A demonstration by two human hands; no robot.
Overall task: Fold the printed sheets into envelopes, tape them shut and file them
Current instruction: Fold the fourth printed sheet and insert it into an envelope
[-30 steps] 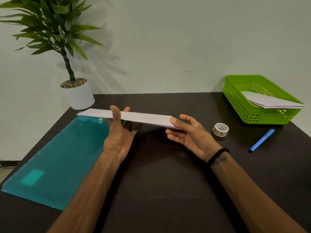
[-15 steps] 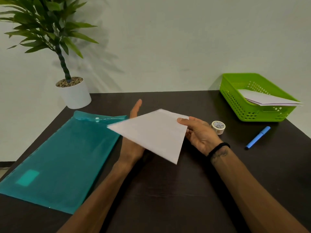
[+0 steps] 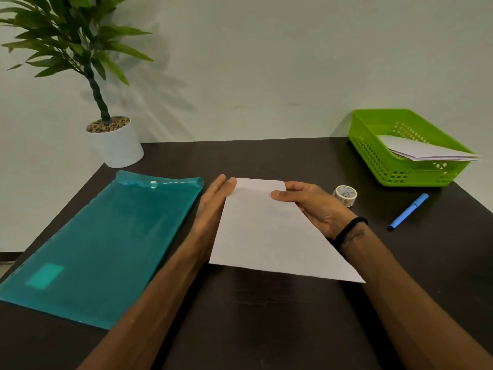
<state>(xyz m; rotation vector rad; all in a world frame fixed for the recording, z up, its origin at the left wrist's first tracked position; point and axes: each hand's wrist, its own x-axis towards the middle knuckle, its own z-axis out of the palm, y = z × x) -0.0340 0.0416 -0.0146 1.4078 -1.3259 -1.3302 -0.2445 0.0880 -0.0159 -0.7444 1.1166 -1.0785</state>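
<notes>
Setting: dark worktop (image 3: pixel 266 316) against a pale wall.
Sheet: white sheet (image 3: pixel 266 231) between the two hands, over the middle of the worktop.
Left hand: left hand (image 3: pixel 213 206) with fingers straight along the sheet's left edge, touching it.
Right hand: right hand (image 3: pixel 312 206) pinches the sheet's right edge, thumb on top.
Folder: teal folder (image 3: pixel 106 241) flat, just left of the left hand.
Tape: tape roll (image 3: pixel 345 194) just right of the right hand.
Pen: blue pen (image 3: pixel 408 211) farther right.
Basket: green basket (image 3: pixel 373 153) beyond the pen, holding more papers (image 3: pixel 426 152).
Plant: potted plant (image 3: pixel 114 145) beyond the folder.
</notes>
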